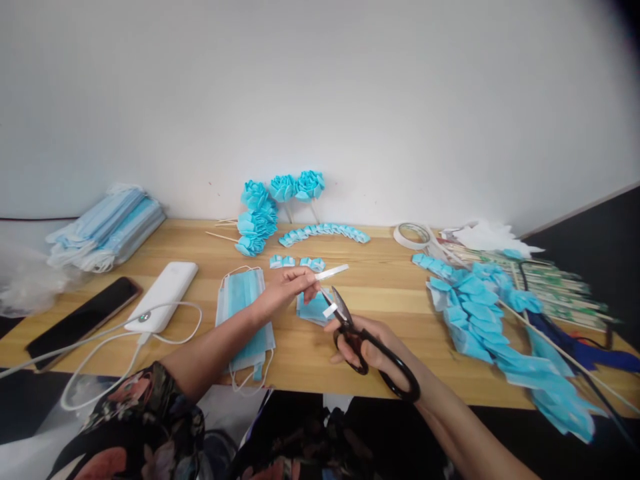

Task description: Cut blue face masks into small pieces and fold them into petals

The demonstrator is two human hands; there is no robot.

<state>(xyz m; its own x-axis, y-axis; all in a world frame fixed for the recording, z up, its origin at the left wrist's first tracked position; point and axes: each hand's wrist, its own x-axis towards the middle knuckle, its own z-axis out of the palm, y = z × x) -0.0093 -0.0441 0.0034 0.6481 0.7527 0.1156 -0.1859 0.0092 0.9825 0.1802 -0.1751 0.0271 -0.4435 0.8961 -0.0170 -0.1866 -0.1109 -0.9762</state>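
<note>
My left hand (299, 283) pinches a narrow white strip (334, 272) above the middle of the table. In my right hand (373, 340) is a pair of black-handled scissors (357, 333), the blades pointing up toward the left fingertips. A small white piece (330, 309) sits at the blades; I cannot tell whether it is cut free. Under the hands lies a blue piece of mask fabric (313, 308). A whole blue face mask (245, 313) with ear loops lies beneath and beside my left forearm.
Blue fabric flowers (284, 189) on sticks stand by the wall, behind a row of folded blue pieces (325, 231). A tape roll (413, 235) and blue petal strips (475, 320) lie right. Stacked masks (107, 223), a phone (83, 320) and a cabled power bank (165, 293) are left.
</note>
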